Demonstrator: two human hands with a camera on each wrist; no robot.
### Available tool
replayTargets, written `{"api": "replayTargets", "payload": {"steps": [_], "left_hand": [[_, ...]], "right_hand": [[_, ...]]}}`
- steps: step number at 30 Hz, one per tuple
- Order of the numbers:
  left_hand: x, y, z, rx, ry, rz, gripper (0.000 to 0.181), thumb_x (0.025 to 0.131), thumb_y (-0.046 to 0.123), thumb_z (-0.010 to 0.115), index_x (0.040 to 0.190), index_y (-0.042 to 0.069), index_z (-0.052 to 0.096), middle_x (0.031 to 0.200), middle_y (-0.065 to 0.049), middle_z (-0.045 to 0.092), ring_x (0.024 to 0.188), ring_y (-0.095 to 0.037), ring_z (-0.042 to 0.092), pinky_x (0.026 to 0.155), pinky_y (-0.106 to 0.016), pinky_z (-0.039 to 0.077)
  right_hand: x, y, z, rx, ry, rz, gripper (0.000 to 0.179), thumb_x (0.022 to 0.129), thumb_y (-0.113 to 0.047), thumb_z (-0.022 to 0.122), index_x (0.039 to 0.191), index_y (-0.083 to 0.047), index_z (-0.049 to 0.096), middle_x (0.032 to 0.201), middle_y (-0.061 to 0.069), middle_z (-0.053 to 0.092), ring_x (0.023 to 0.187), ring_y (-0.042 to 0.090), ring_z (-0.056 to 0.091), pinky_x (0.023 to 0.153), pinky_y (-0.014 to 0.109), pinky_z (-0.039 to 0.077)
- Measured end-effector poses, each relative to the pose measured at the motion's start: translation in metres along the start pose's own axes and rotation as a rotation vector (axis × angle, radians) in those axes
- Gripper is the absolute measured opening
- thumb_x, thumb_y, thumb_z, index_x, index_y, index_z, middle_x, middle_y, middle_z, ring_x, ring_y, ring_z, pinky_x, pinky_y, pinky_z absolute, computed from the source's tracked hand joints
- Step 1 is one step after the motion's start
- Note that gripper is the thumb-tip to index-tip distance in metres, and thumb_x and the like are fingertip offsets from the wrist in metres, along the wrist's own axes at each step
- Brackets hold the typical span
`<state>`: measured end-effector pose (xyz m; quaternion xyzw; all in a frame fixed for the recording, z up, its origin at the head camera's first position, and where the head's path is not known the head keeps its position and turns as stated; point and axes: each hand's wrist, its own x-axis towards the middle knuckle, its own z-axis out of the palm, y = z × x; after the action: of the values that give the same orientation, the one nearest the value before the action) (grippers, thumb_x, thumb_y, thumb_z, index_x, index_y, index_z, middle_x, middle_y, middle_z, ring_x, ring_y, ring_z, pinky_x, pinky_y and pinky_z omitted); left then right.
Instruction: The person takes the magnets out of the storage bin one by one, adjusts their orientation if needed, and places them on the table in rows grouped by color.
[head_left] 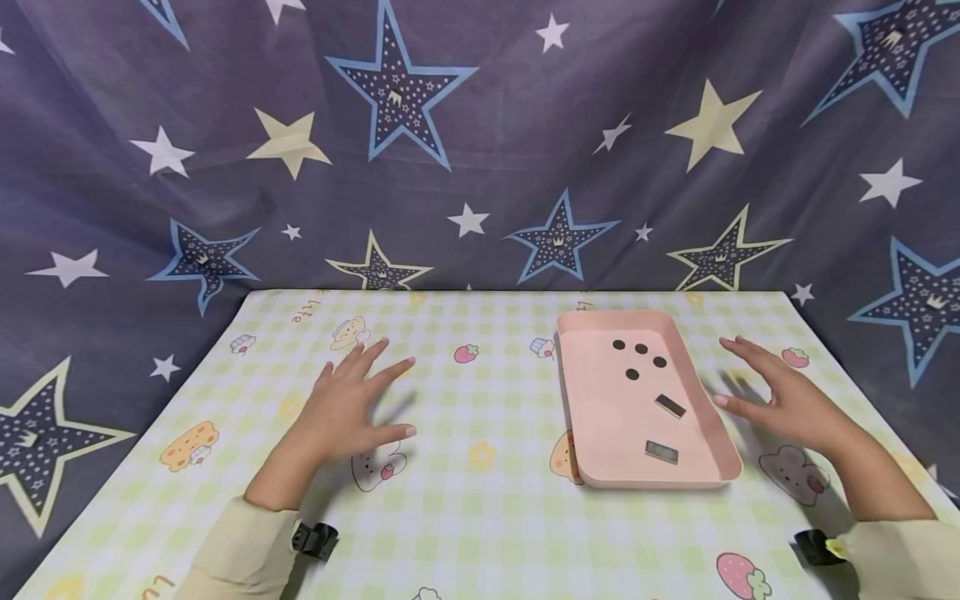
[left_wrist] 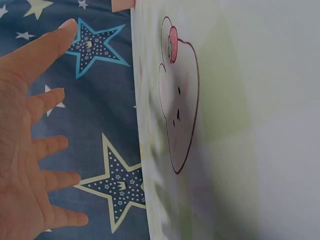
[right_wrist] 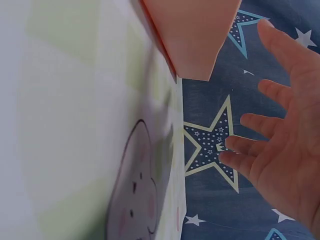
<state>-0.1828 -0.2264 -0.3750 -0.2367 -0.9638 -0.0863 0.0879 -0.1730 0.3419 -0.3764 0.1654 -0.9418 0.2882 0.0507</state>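
Note:
A pink tray lies on the right half of the table. Several small black discs sit toward its far end. Nearer its front are a dark rectangular block and a greyish rectangular block. My right hand hovers just right of the tray, fingers spread, holding nothing. In the right wrist view the tray's side wall shows above that hand's work area. Over the left part of the table my left hand is raised with its fingers apart, also holding nothing.
A pale green checked cloth with cartoon prints covers the table. Behind the table's far edge hangs a dark curtain patterned with stars. Black wrist straps sit at both sleeve cuffs.

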Motion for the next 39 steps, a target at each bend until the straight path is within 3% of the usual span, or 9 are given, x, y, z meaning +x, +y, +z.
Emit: {"api": "replayTargets", "payload": {"steps": [14,19,21,23,25,27,32,36,39], "left_hand": [[0.006,0.007,0.004,-0.081,0.041,0.056,0.082,0.076,0.059,0.075,0.145,0.026,0.048,0.151,-0.019,0.035,0.134,-0.041,0.036,0.099,-0.064,0.035],[0.008,0.011,0.004,-0.121,0.019,0.048,0.083,0.076,0.061,0.074,0.147,0.027,0.046,0.153,-0.016,0.033,0.134,-0.042,0.037,0.095,-0.066,0.038],[0.010,0.012,0.004,-0.139,0.011,0.048,0.083,0.076,0.062,0.073,0.147,0.028,0.045,0.154,-0.015,0.032,0.133,-0.043,0.038,0.094,-0.066,0.039],[0.011,0.014,0.004,-0.159,0.006,0.046,0.084,0.076,0.062,0.074,0.147,0.029,0.045,0.153,-0.014,0.032,0.133,-0.042,0.038,0.094,-0.065,0.040],[0.013,0.015,0.005,-0.172,0.004,0.045,0.084,0.076,0.062,0.074,0.147,0.029,0.045,0.153,-0.013,0.032,0.133,-0.041,0.038,0.094,-0.064,0.040],[0.014,0.017,0.004,-0.190,0.006,0.045,0.084,0.075,0.062,0.074,0.147,0.030,0.045,0.153,-0.013,0.033,0.134,-0.040,0.038,0.096,-0.063,0.040],[0.018,0.022,0.005,-0.236,0.024,0.061,0.083,0.075,0.059,0.077,0.146,0.029,0.047,0.150,-0.013,0.037,0.133,-0.038,0.040,0.097,-0.061,0.040],[0.020,0.026,0.006,-0.261,0.049,0.078,0.082,0.074,0.057,0.078,0.144,0.026,0.049,0.147,-0.013,0.039,0.129,-0.036,0.044,0.094,-0.058,0.043],[0.022,0.029,0.007,-0.268,0.050,0.080,0.083,0.073,0.058,0.078,0.144,0.027,0.049,0.147,-0.010,0.040,0.127,-0.034,0.045,0.093,-0.056,0.044]], "right_hand": [[0.005,0.006,0.007,0.131,-0.032,-0.008,0.080,0.089,-0.021,0.073,0.155,-0.013,0.028,0.150,0.028,0.032,0.124,0.058,0.039,0.092,0.066,0.038],[0.007,0.009,0.009,0.166,-0.019,-0.019,0.079,0.088,-0.016,0.075,0.153,-0.012,0.031,0.149,0.024,0.035,0.125,0.047,0.045,0.092,0.031,0.050],[0.008,0.011,0.010,0.201,-0.012,-0.029,0.078,0.087,-0.013,0.075,0.152,-0.010,0.032,0.149,0.024,0.036,0.125,0.032,0.050,0.088,0.016,0.047],[0.008,0.012,0.011,0.241,-0.007,-0.036,0.078,0.086,-0.010,0.076,0.152,-0.009,0.033,0.148,0.025,0.036,0.121,0.013,0.052,0.086,0.009,0.045],[0.010,0.013,0.012,0.281,-0.006,-0.047,0.078,0.085,-0.008,0.076,0.151,-0.009,0.034,0.148,0.022,0.038,0.116,-0.004,0.049,0.085,0.010,0.045],[0.011,0.014,0.013,0.321,-0.013,-0.066,0.079,0.085,-0.005,0.075,0.152,-0.009,0.033,0.148,0.010,0.040,0.114,-0.010,0.047,0.086,0.011,0.046],[0.014,0.014,0.014,0.392,-0.041,-0.074,0.077,0.086,-0.004,0.074,0.151,-0.008,0.033,0.139,-0.017,0.042,0.116,-0.005,0.051,0.087,0.015,0.048],[0.017,0.012,0.016,0.430,-0.079,-0.039,0.072,0.089,-0.006,0.072,0.149,-0.002,0.033,0.138,-0.003,0.047,0.114,-0.002,0.054,0.085,0.017,0.050],[0.018,0.012,0.017,0.472,-0.112,-0.011,0.069,0.090,-0.006,0.069,0.148,0.003,0.032,0.136,-0.002,0.051,0.111,-0.001,0.056,0.082,0.020,0.052]]}}
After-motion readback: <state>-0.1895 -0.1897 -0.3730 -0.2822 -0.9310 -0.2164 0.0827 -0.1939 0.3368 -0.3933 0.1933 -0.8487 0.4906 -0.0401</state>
